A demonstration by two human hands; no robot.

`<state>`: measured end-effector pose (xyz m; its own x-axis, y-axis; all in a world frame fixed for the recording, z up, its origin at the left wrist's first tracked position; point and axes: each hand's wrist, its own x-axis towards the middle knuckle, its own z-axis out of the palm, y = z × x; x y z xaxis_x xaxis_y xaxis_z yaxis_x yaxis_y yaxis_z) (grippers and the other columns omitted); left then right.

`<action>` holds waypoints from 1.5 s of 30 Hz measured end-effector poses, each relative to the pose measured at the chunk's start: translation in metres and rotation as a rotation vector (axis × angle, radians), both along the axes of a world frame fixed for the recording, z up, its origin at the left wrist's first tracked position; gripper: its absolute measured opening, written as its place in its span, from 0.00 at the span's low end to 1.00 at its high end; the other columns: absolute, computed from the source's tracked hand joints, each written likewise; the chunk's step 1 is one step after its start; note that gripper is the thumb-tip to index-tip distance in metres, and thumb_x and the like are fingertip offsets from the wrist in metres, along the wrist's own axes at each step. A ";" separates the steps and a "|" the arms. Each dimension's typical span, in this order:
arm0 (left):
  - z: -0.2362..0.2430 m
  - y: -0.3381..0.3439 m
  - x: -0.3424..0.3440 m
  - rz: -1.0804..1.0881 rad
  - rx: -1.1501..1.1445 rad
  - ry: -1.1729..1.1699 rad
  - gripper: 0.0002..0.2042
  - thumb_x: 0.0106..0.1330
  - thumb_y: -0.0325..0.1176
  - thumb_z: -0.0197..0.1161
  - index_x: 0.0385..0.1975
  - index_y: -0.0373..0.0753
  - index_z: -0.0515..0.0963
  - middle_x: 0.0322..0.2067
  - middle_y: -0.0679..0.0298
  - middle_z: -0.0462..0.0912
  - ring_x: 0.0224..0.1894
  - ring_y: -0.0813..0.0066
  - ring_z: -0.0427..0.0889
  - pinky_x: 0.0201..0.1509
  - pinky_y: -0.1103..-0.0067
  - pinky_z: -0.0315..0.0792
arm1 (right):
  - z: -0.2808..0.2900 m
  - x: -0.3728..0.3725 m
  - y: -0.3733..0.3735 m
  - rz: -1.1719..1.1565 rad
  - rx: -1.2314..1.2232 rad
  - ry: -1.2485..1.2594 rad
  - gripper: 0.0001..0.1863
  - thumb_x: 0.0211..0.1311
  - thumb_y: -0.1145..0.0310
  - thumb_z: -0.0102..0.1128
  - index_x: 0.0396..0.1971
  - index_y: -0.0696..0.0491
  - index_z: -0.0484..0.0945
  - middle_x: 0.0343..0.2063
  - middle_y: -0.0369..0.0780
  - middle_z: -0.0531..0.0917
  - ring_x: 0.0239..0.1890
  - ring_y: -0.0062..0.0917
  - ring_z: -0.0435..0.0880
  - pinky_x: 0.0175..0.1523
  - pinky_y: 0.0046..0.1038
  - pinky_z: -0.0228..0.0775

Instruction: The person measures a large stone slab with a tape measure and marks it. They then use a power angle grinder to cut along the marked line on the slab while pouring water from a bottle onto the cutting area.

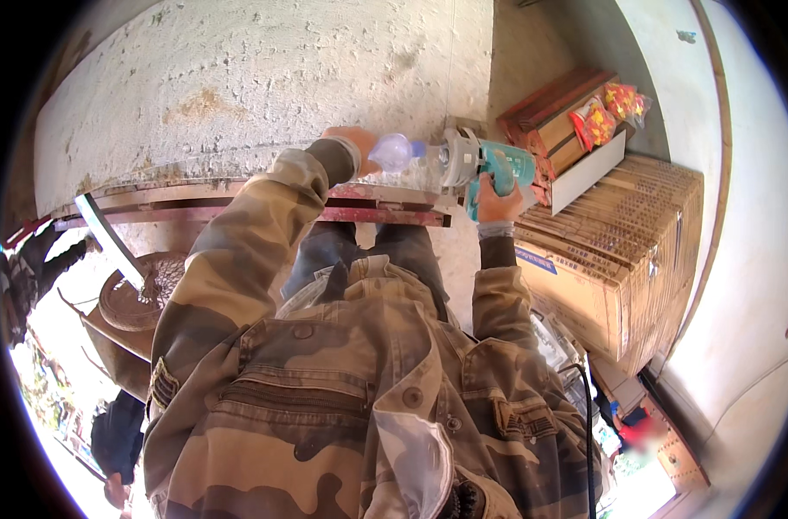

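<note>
My right hand [499, 204] is wrapped round the grip of a teal power tool [513, 164] with a grey metal head. The tool lies nearly level, its head toward the left, close to a pale, pitted slab [307, 60]. Left of the head is a translucent, bluish-purple bulb-shaped piece [392, 153], narrowing toward the tool. My left hand [352, 141] is closed at the piece's wide end and seems to hold it. The fingertips there are hidden, and whether the piece touches the tool cannot be made out.
A red-edged rail [385, 216] runs along the slab's near side. At right stand packed flat cardboard boxes [610, 259], with a reddish wooden box [554, 104] and red-yellow packets [595, 123] behind. A spoked wheel [139, 294] lies at left. Other people show at both lower edges.
</note>
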<state>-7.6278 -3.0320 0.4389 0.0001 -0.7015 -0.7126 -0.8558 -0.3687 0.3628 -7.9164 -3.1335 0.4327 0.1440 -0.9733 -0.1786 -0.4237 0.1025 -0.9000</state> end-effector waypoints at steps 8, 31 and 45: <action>0.010 0.001 -0.001 0.006 -0.016 -0.035 0.22 0.56 0.52 0.64 0.48 0.47 0.78 0.42 0.56 0.84 0.47 0.55 0.82 0.50 0.64 0.74 | -0.030 -0.008 -0.013 -0.031 -0.081 0.160 0.12 0.48 0.64 0.70 0.29 0.56 0.81 0.23 0.40 0.84 0.27 0.26 0.83 0.37 0.31 0.73; 0.004 -0.012 0.008 -0.027 0.003 -0.051 0.21 0.56 0.51 0.63 0.45 0.47 0.80 0.39 0.55 0.84 0.45 0.55 0.82 0.49 0.66 0.75 | -0.032 0.004 -0.022 -0.037 -0.100 0.122 0.10 0.50 0.68 0.69 0.29 0.58 0.81 0.24 0.38 0.84 0.27 0.22 0.82 0.37 0.27 0.73; 0.010 -0.021 0.011 0.005 0.009 -0.090 0.22 0.57 0.52 0.63 0.46 0.46 0.80 0.40 0.56 0.84 0.45 0.56 0.83 0.49 0.65 0.75 | -0.042 0.007 -0.026 0.012 -0.258 0.081 0.07 0.55 0.71 0.66 0.27 0.57 0.78 0.17 0.34 0.79 0.14 0.17 0.75 0.19 0.22 0.65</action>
